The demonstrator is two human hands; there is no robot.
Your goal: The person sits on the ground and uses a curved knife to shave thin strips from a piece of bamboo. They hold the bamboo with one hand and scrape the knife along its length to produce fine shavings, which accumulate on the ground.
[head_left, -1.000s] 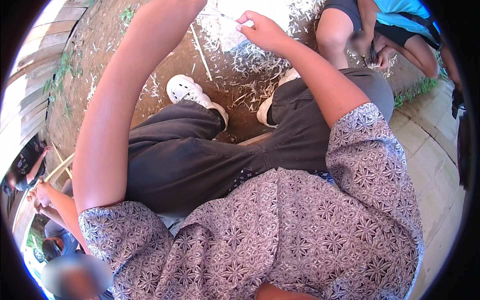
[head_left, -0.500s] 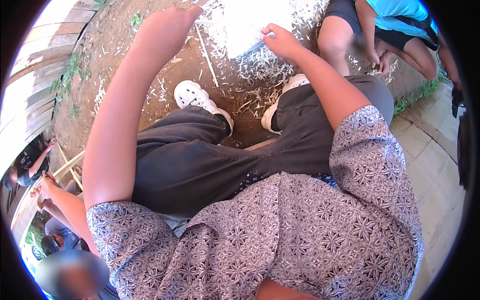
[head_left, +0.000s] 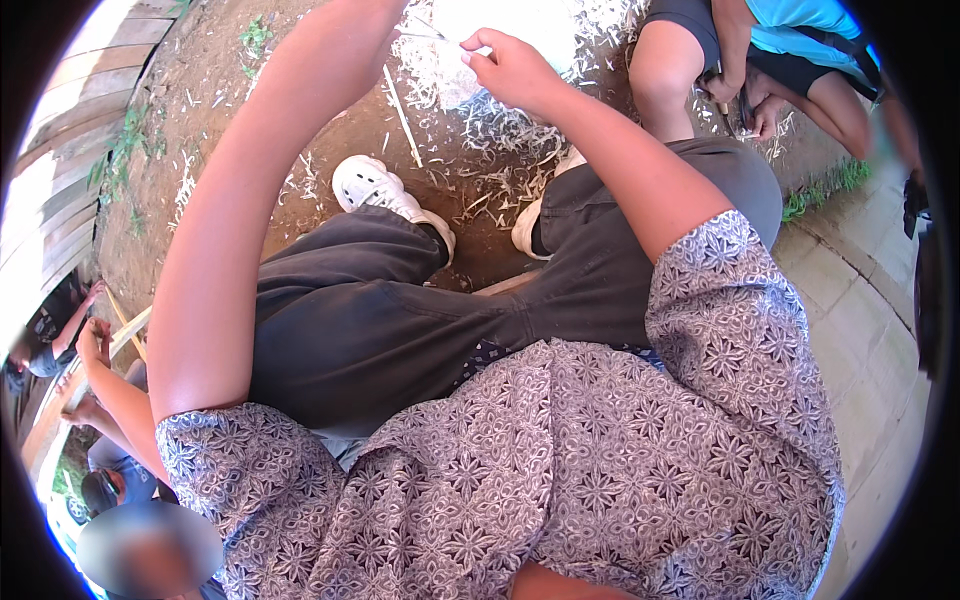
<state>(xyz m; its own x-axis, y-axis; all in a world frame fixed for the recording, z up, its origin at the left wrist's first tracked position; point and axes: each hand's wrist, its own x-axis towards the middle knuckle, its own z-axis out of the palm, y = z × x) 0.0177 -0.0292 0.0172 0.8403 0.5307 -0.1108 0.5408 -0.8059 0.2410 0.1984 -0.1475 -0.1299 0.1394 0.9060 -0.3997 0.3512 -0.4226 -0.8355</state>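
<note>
My left hand [head_left: 365,45] reaches to the top edge, its back toward me. Its fingers are cut off or hidden, so its grip does not show. Just to its right is my right hand [head_left: 512,72], with index finger and thumb curled toward each other in a pinch. Glare hides whatever may be between those fingertips. Both hands are over a bright white sheet-like surface [head_left: 510,18], too washed out to identify. Pale curled shavings [head_left: 510,128] lie around it. A thin pale stick [head_left: 402,115] rests on the dirt below my left hand.
My white clogs [head_left: 375,188] stand on brown dirt. At the upper right a seated person in blue [head_left: 800,40] holds a dark narrow tool. More people sit at the lower left beside long pale strips [head_left: 128,325]. A plank wall [head_left: 95,100] borders the left; paving [head_left: 850,330], the right.
My right hand has moved left, closer to my left hand. My left hand has risen, partly out of the picture. The person in blue has shifted their hands, showing the dark tool.
</note>
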